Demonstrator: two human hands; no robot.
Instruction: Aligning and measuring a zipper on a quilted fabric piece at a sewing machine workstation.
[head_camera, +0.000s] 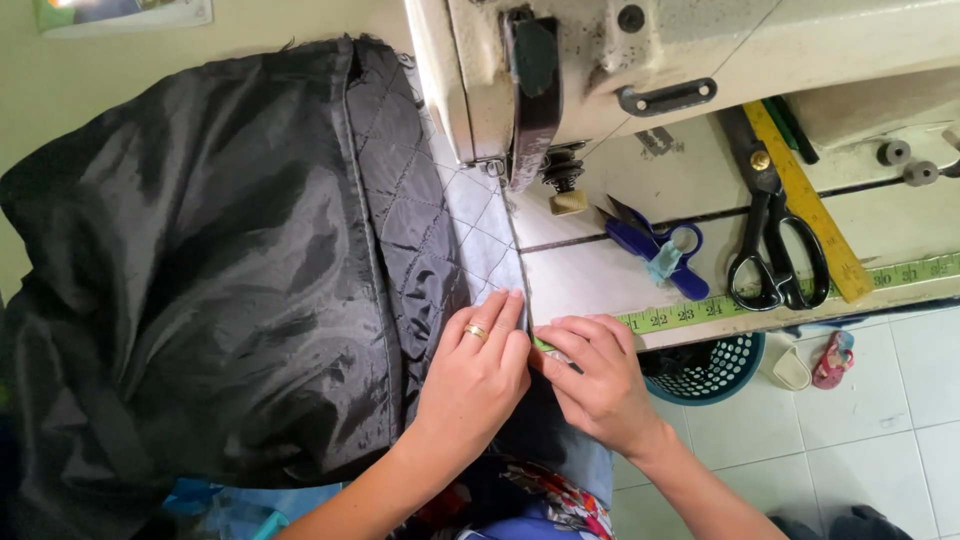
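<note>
My left hand (478, 368), with a ring on one finger, lies flat on the white quilted fabric (482, 238) at the table's front edge. Beside it my right hand (594, 372) pinches the fabric's edge with bent fingers, the two hands touching. The quilted piece runs from my hands up under the presser foot (566, 186) of the cream sewing machine (640, 60). A big bundle of shiny black fabric (200, 270) joined to a dark quilted strip (400, 200) fills the left side.
Small blue thread snips (655, 248), large black scissors (772, 235) and a yellow ruler (808, 200) lie on the table right of the needle. A green measuring tape (800, 290) runs along the table edge. Below are a teal basket (712, 368) and sandals (818, 362) on white tiles.
</note>
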